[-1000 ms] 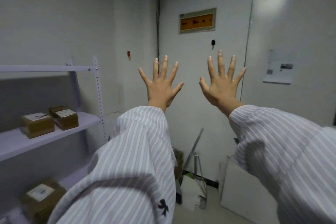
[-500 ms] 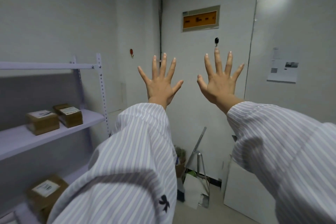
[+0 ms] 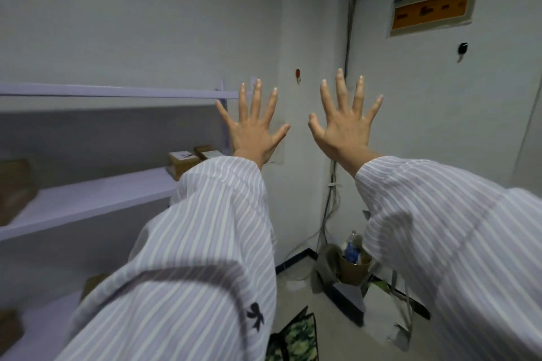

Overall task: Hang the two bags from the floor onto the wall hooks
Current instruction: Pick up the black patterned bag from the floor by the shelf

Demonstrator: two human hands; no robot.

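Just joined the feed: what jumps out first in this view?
The left hand and right hand are raised mid-frame, fingers spread, holding nothing. An orange panel sits high on the wall at right, and a camouflage-patterned bag lies on the floor at the bottom edge.

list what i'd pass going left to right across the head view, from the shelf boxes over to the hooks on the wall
blurred brown box at the left edge → front labelled box on the middle shelf → left hand → red wall hook → right hand → black wall hook
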